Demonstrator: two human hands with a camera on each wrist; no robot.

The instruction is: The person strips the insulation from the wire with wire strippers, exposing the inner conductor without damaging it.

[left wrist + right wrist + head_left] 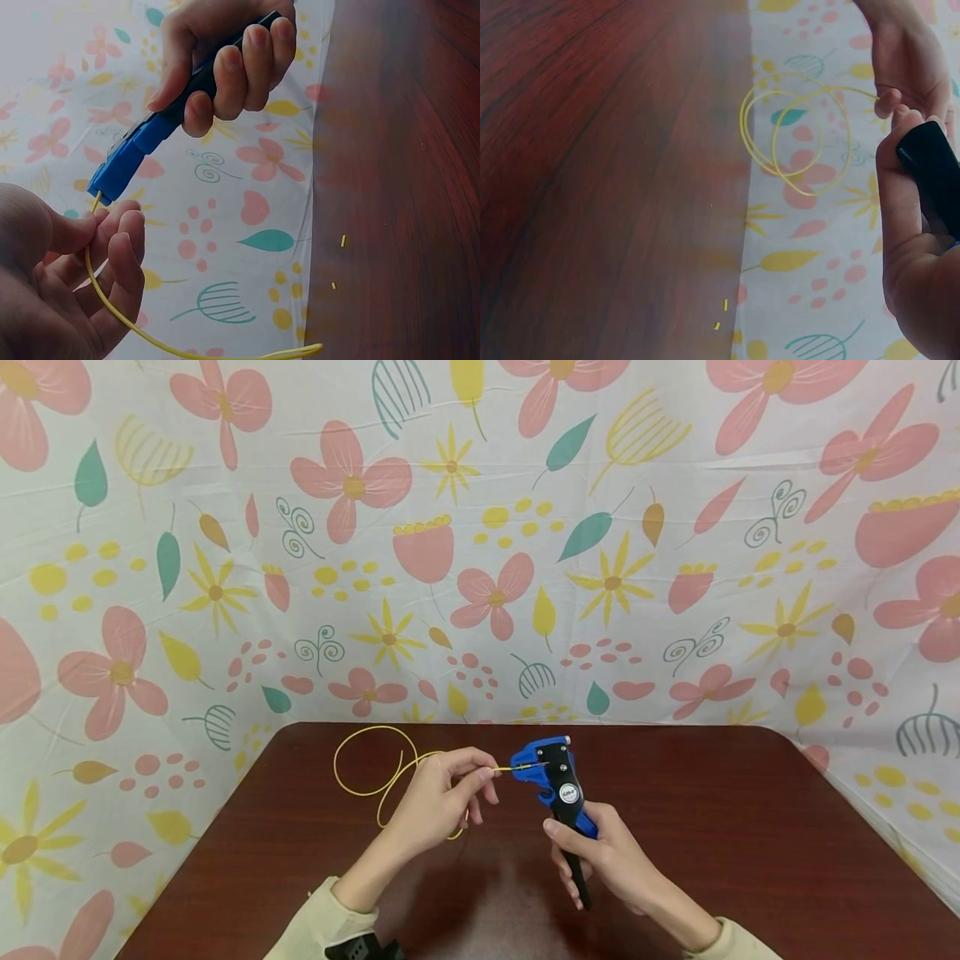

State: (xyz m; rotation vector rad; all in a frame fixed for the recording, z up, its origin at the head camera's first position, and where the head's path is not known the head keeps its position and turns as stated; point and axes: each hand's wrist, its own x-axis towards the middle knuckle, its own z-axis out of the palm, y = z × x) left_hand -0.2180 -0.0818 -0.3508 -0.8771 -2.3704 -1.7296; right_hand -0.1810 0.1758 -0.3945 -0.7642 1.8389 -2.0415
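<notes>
My left hand (442, 793) pinches a thin yellow wire (382, 727) between thumb and fingertips, close to its end. That end reaches into the blue head of a wire stripper (564, 768), and a thin strand shows past the blue part against the black plate. With fingers wrapped round its black and blue handles, my right hand (611, 852) holds the stripper upright above the table. In the left wrist view the wire (105, 300) curves down from the stripper's tip past the left palm. Its loose coil (772, 142) hangs beyond the left hand in the right wrist view.
Two tiny yellow offcuts (343, 241) lie on the dark wooden table (712, 827). A white cloth (645, 460) printed with flowers and leaves stands behind the table and along its sides. A black strap-like device (360, 947) sits at the left sleeve.
</notes>
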